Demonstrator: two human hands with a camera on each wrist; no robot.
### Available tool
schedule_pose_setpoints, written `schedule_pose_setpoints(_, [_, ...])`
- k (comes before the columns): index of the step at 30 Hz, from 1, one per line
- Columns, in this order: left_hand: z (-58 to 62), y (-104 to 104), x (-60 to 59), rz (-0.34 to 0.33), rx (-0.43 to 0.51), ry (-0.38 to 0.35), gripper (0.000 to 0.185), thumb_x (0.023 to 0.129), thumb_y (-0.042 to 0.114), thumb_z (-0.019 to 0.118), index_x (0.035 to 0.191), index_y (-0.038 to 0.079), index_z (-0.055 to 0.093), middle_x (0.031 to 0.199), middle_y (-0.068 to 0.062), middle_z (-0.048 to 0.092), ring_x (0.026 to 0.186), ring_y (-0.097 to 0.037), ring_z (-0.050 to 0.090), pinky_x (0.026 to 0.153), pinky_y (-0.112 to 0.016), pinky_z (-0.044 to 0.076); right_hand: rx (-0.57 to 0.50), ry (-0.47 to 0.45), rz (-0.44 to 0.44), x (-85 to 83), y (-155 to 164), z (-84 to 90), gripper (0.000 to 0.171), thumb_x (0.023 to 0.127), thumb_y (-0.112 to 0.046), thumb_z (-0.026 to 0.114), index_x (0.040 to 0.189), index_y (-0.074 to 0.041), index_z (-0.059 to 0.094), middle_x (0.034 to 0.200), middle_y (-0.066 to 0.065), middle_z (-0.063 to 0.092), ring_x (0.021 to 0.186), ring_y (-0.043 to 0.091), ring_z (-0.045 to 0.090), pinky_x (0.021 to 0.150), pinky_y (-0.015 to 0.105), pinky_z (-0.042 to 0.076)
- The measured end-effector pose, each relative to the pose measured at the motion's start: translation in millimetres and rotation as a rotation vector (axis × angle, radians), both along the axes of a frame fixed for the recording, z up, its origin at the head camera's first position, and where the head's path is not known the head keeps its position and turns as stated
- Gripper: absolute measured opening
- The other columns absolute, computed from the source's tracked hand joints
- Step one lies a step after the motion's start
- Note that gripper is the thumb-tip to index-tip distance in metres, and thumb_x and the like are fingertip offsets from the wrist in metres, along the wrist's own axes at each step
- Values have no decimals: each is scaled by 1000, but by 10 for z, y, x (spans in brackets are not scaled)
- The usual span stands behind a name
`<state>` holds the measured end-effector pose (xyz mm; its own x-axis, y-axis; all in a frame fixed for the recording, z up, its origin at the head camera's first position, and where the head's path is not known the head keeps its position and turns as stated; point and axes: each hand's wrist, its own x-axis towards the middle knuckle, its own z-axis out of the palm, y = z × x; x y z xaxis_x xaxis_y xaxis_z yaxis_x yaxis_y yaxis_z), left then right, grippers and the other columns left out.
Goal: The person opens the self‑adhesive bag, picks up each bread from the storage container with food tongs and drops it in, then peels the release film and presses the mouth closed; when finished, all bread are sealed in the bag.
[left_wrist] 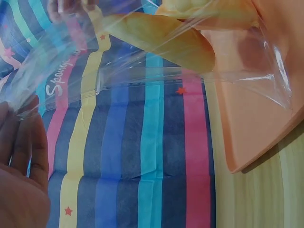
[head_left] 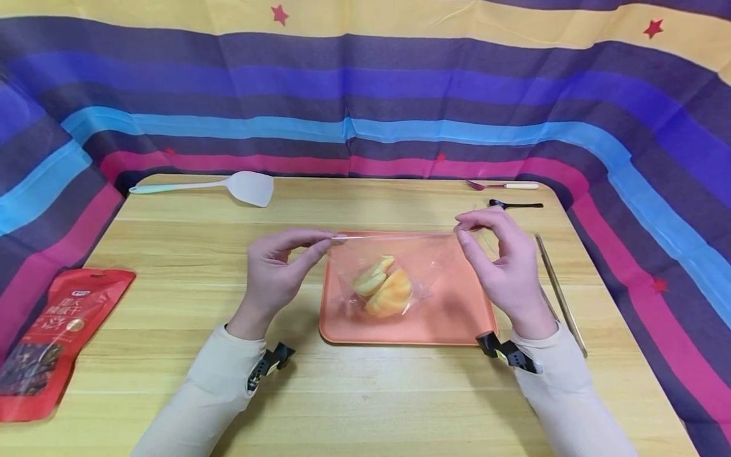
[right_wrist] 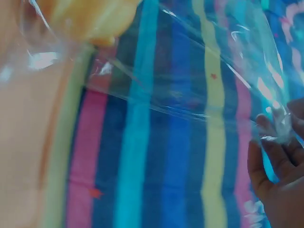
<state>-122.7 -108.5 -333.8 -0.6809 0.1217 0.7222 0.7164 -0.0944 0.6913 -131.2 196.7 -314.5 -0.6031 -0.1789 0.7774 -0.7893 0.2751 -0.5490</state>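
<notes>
A clear plastic bag [head_left: 394, 266] with yellow-orange fruit pieces [head_left: 384, 289] inside hangs over an orange tray [head_left: 457, 317]. My left hand [head_left: 274, 273] pinches the bag's top left corner, and my right hand [head_left: 502, 257] pinches the top right corner, so the top edge is stretched taut between them. The bag's bottom rests on the tray. In the left wrist view the bag [left_wrist: 156, 61] and the fruit pieces [left_wrist: 166, 40] show beside the tray [left_wrist: 251, 123]. In the right wrist view my fingers [right_wrist: 278, 161] hold the crumpled corner of the bag [right_wrist: 199, 80].
A red snack pouch [head_left: 51, 336] lies at the table's left edge. A white spatula [head_left: 228, 186] lies at the back left. A small fork [head_left: 502, 185] and a black spoon [head_left: 514, 204] lie at the back right, with chopsticks [head_left: 559, 292] along the right. Striped cloth surrounds the table.
</notes>
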Motion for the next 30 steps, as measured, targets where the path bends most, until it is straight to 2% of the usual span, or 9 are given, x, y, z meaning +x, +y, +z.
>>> schedule_pose_setpoints(3, [12, 12, 2, 3, -38, 26, 18, 82, -20, 66, 96, -10, 72, 96, -17, 72, 91, -25, 69, 78, -34, 57, 185, 171, -84, 5, -111, 129, 27, 96, -21, 63, 99, 5, 69, 92, 15, 66, 88, 29, 61, 83, 33, 47])
schedule_pose_setpoints(6, [25, 27, 2, 6, -48, 49, 17, 82, -19, 67, 94, -10, 73, 94, -17, 71, 90, -24, 67, 76, -31, 57, 342, 292, -87, 33, -282, 262, 28, 99, -25, 61, 99, 2, 70, 95, 14, 66, 87, 33, 61, 80, 41, 47])
schedule_pose_setpoints(10, [39, 46, 1, 30, -57, 78, 6, 87, -7, 71, 92, -10, 73, 90, -16, 69, 86, -21, 65, 75, -29, 57, 503, 366, -41, 55, -527, 371, 19, 96, -18, 65, 102, -1, 70, 99, 11, 66, 90, 30, 61, 79, 45, 48])
schedule_pose_setpoints(12, [44, 54, 2, 46, -67, 97, 12, 89, 2, 72, 92, -9, 73, 89, -16, 69, 84, -21, 65, 75, -29, 57, 559, 377, -26, 52, -648, 389, 16, 94, -15, 68, 102, -2, 69, 99, 11, 65, 90, 29, 61, 78, 44, 49])
schedule_pose_setpoints(14, [52, 65, 4, 68, -84, 121, 15, 90, 6, 72, 91, -8, 73, 88, -15, 70, 83, -20, 65, 74, -28, 56, 597, 373, -20, 45, -757, 390, 14, 93, -14, 69, 100, -2, 69, 97, 10, 65, 90, 28, 61, 76, 42, 50])
schedule_pose_setpoints(16, [59, 74, 9, 85, -94, 143, 11, 89, 3, 73, 91, -8, 73, 87, -14, 70, 82, -20, 65, 73, -27, 56, 619, 373, -17, 36, -849, 383, 11, 94, -13, 69, 97, -3, 68, 94, 8, 64, 88, 27, 60, 72, 39, 50])
schedule_pose_setpoints(21, [68, 91, 15, 109, -95, 176, 7, 87, -1, 74, 90, -8, 73, 85, -14, 70, 80, -20, 64, 71, -25, 55, 603, 376, 8, 2, -950, 364, 8, 95, -9, 64, 91, -4, 68, 83, 5, 61, 75, 23, 58, 63, 34, 48])
schedule_pose_setpoints(26, [59, 75, 8, 91, -79, 178, 20, 92, 12, 72, 88, -8, 72, 84, -16, 69, 80, -20, 64, 70, -26, 54, 599, 377, 42, -45, -886, 380, 5, 92, -6, 67, 93, -3, 70, 80, 5, 62, 69, 22, 59, 63, 34, 53])
schedule_pose_setpoints(30, [46, 45, -1, 63, -50, 161, 16, 91, 7, 71, 89, -10, 72, 84, -17, 68, 81, -21, 63, 72, -26, 55, 611, 348, 37, -78, -751, 395, 6, 91, -5, 68, 95, -3, 72, 84, 4, 65, 73, 22, 62, 66, 36, 55])
